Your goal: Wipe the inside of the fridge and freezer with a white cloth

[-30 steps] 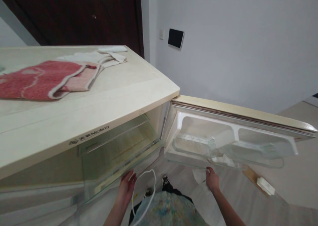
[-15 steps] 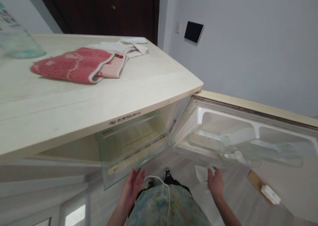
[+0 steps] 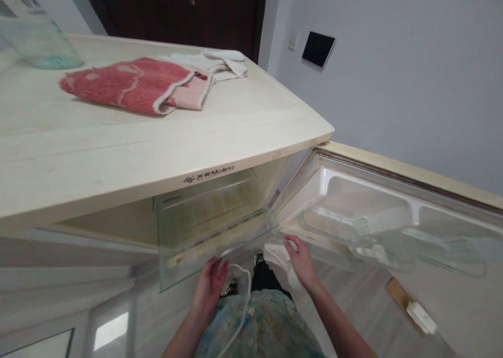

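The glass shelf point(image 3: 212, 232) juts out from the opened fridge point(image 3: 220, 132). My left hand point(image 3: 212, 282) is palm up at the shelf's front edge, its fingers loosely curled and a little apart. Whether the fingertips touch the glass I cannot tell. In my right hand point(image 3: 301, 263) a white cloth point(image 3: 277, 254) is pinched between thumb and fingers, hanging down near the shelf's right front corner. Right of that hand, the fridge door point(image 3: 393, 174) stands open with clear door racks point(image 3: 334, 224) on its inside.
On the fridge top lie a red patterned towel point(image 3: 129, 85) and a crumpled white cloth point(image 3: 223, 64), with a clear bottle point(image 3: 51, 43) at the left. A white cord point(image 3: 245, 300) hangs before my body. A brown-and-white object point(image 3: 411, 305) shows at lower right.
My right hand has moved left with the white cloth, towards the glass shelf. My left hand has shifted slightly closer to the shelf edge, and its fingers are more curled. The view has shifted slightly.
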Demonstrator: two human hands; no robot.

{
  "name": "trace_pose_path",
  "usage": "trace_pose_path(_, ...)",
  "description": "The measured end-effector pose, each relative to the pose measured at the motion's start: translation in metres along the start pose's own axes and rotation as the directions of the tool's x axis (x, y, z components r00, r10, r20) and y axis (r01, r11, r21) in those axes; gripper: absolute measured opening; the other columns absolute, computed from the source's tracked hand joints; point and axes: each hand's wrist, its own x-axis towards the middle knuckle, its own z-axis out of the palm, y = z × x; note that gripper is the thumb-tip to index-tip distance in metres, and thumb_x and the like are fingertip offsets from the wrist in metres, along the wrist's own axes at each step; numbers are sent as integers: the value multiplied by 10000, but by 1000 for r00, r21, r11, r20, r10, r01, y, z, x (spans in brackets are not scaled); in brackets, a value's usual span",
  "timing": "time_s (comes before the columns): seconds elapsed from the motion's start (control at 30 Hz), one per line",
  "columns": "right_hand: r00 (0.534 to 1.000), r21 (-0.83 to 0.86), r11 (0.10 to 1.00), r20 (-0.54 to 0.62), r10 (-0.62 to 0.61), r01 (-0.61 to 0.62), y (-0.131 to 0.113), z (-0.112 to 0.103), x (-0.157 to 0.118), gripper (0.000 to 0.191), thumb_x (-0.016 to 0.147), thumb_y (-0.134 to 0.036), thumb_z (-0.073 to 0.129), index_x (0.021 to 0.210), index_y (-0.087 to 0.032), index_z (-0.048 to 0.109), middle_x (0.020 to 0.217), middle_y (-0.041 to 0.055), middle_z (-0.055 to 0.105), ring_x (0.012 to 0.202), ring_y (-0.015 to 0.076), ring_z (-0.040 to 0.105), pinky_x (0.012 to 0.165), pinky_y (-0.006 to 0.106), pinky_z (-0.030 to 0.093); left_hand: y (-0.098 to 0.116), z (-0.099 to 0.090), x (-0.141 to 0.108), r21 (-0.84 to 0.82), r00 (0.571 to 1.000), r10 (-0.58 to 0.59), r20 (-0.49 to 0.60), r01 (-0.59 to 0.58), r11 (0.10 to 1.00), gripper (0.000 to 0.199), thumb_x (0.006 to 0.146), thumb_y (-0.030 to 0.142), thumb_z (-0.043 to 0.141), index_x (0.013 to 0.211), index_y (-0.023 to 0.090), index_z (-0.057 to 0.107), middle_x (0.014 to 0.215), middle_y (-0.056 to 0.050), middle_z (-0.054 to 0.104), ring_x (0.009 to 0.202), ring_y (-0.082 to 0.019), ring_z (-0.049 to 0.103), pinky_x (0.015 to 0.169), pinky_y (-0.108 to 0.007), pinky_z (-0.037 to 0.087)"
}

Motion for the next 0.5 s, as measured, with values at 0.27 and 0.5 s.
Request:
trace_pose_path(0.27,842,-24,845,99,-529,534,-104,63,63,337,1009,-357,456,1174,-171,684,1173,99,691,1127,244,611,1026,371,456,-14,9,-1,18,995,91,-33,-90,996,86,895,122,589,873,194,631,826,-28,716,814,-170,741,730,-253,595)
trace_pose_path(0.5,830,-268,832,439,-344,486,-72,194,180,584,862,-186,637,1418,-91,487,1468,180,507,1374,280,434,1157,403,328,-26,11,6,105,985,154,-79,-145,984,108,853,117,685,948,165,696,1124,-99,723,868,-199,743,674,-246,590)
